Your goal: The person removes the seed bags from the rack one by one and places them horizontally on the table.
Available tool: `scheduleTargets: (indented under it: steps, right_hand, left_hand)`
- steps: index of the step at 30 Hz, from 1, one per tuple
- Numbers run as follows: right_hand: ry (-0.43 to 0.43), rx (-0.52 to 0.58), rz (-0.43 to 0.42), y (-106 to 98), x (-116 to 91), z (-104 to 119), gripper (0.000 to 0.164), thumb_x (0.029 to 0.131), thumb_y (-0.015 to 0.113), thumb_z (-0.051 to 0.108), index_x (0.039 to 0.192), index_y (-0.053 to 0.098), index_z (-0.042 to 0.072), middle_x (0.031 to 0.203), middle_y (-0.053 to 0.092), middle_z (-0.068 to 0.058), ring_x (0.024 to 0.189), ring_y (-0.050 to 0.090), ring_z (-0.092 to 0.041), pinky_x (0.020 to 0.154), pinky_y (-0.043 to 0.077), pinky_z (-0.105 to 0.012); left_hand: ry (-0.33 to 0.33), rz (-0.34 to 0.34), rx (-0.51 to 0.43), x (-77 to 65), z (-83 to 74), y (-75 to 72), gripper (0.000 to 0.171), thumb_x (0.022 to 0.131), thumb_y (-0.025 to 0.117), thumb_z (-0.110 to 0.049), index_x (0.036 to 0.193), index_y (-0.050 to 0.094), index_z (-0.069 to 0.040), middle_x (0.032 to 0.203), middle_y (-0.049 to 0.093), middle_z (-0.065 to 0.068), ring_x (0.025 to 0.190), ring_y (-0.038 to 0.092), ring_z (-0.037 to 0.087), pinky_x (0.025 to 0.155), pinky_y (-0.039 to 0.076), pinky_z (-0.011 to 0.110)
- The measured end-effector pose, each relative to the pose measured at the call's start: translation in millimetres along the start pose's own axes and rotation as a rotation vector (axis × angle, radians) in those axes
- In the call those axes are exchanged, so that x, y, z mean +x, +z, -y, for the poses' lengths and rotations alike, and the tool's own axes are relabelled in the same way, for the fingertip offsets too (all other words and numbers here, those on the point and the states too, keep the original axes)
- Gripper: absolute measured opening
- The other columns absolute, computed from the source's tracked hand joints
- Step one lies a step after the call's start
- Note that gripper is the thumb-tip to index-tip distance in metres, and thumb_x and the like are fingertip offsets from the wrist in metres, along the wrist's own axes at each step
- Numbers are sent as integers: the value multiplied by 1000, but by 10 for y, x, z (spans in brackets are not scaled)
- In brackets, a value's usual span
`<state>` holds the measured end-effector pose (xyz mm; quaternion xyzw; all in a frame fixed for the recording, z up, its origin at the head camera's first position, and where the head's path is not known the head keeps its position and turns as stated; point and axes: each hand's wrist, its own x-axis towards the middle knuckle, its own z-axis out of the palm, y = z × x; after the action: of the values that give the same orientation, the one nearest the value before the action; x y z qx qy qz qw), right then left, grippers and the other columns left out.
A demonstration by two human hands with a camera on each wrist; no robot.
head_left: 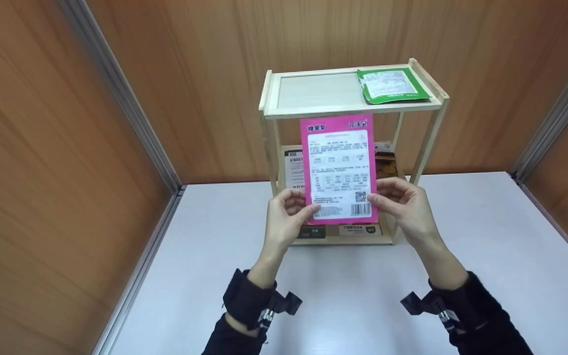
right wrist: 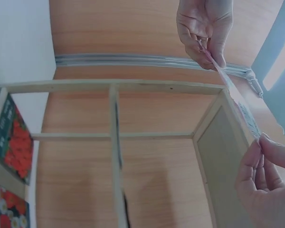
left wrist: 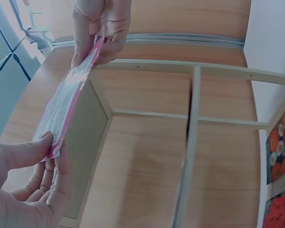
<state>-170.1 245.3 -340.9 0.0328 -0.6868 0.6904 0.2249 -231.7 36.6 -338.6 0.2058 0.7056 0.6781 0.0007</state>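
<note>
A pink seed packet (head_left: 339,167) with a white printed label, a QR code and a barcode faces the head camera, raised in front of a small two-tier wooden rack (head_left: 323,112). My left hand (head_left: 284,222) pinches its lower left edge between thumb and fingers. On the opposite edge, my right hand (head_left: 409,209) grips it the same way. Both wrist views show the packet (left wrist: 69,102) slanting thin and nearly edge-on between the two hands, close to the rack's top board. Behind it, part of the lower shelf is hidden.
A green packet (head_left: 392,85) lies on the right of the top shelf. Several packets rest on the lower shelf, including one with red flowers (right wrist: 19,149). The rack stands on a white table (head_left: 215,231), with wood-grain panels (head_left: 205,88) at the back and sides.
</note>
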Motion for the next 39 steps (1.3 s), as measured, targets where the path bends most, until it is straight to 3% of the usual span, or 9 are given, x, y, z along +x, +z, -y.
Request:
scheduleTargets:
  steps: [13, 20, 30, 39]
  right_hand:
    - [114, 22, -67, 10, -344, -488, 24, 75, 66, -5, 98, 58, -10, 85, 57, -16, 75, 58, -21, 63, 52, -29]
    - [192, 58, -112, 8, -547, -833, 26, 74, 66, -6, 98, 57, -10, 87, 58, -18, 75, 59, -23, 64, 52, -30]
    - [318, 57, -155, -35, -775, -1173, 26, 75, 66, -3, 99, 59, -7, 90, 58, -18, 78, 59, -25, 67, 52, -31]
    - [405, 16, -186, -65, -891, -1286, 27, 75, 68, 2, 101, 60, -4, 90, 60, -15, 79, 59, -23, 69, 51, -31]
  left_hand:
    - [-38, -24, -3, -278, 528, 63, 21, 71, 70, 3, 88, 59, 9, 77, 61, 12, 65, 59, 17, 56, 50, 23]
    - [-105, -28, -33, -496, 527, 96, 18, 71, 66, 10, 87, 59, 13, 79, 61, 19, 66, 60, 22, 58, 51, 26]
    - [-190, -65, -30, -693, 800, 179, 17, 72, 66, 8, 87, 60, 11, 79, 61, 16, 67, 59, 21, 60, 52, 29]
    - [-263, -90, -93, -762, 1254, 268, 20, 71, 69, 2, 89, 62, 6, 79, 62, 9, 68, 61, 17, 60, 52, 27]
